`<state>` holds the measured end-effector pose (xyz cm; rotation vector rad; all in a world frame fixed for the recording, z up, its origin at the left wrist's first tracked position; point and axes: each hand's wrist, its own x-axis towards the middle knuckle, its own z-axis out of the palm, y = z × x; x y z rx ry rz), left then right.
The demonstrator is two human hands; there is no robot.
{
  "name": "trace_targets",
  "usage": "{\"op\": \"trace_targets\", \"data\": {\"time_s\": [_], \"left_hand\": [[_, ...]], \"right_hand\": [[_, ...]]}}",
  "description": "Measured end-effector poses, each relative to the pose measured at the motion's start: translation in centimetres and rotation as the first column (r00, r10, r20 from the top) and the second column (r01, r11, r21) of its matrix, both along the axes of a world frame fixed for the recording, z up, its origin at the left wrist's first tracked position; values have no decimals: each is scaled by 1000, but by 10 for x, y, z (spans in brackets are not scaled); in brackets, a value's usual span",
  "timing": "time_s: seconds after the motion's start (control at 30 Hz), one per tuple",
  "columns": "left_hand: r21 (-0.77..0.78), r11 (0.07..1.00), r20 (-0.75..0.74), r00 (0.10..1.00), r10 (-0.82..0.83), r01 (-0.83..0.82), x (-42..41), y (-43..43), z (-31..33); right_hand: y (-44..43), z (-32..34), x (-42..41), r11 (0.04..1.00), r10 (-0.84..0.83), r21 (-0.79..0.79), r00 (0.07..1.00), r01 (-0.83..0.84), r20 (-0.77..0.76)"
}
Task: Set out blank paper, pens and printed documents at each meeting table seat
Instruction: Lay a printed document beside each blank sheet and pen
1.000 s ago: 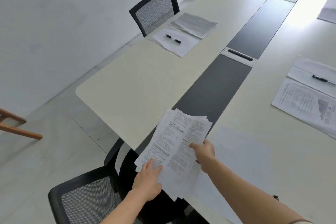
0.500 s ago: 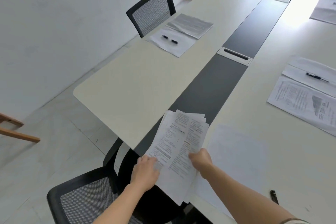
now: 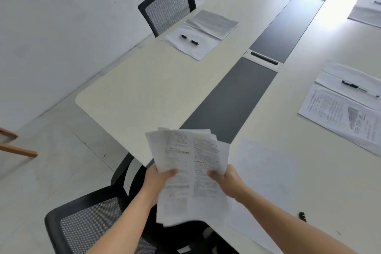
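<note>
Left hand (image 3: 159,177): closed on the left edge of a fanned stack of printed pages (image 3: 189,173), thumb on top.
Right hand (image 3: 223,179): closed on the right edge of the same stack, thumb over the top sheet.
Stack: held in the air over the near end of the surface (image 3: 148,93), above a black chair (image 3: 86,218); sheets splayed and blurred.
Blank sheet (image 3: 266,173): lies flat just right of the stack; a dark object (image 3: 302,217), possibly a pen, sits at its near edge.
Left side: bare at the near end; the seat beyond has paper (image 3: 191,44), a pen (image 3: 189,39) and a document (image 3: 212,23).
Right side: a set with a pen (image 3: 358,88) lies well apart.
Risk: the loose fan could slip or shed sheets onto the chair or floor, and more than one page may peel off together.
</note>
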<state>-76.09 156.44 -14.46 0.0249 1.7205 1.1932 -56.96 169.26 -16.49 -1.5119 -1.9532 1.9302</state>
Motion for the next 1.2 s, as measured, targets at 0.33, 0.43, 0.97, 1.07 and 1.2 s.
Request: {"op": "trace_targets", "data": {"time_s": [0.33, 0.43, 0.97, 1.07, 1.2], "left_hand": [[305, 943, -350, 936, -18, 132, -38, 27, 93], [155, 959, -443, 885, -147, 237, -27, 23, 82], [33, 954, -444, 859, -254, 299, -6, 2, 51], [126, 950, -390, 895, -217, 286, -7, 0, 56], [73, 949, -281, 919, -276, 307, -6, -15, 44]], "right_hand": [[48, 83, -18, 956, 56, 292, 965, 23, -257], [46, 75, -12, 953, 75, 302, 978, -13, -196], [29, 51, 7, 967, 14, 254, 999, -2, -46], [27, 69, 5, 982, -71, 159, 978, 104, -198], [31, 75, 4, 987, -145, -95, 959, 126, -242]]}}
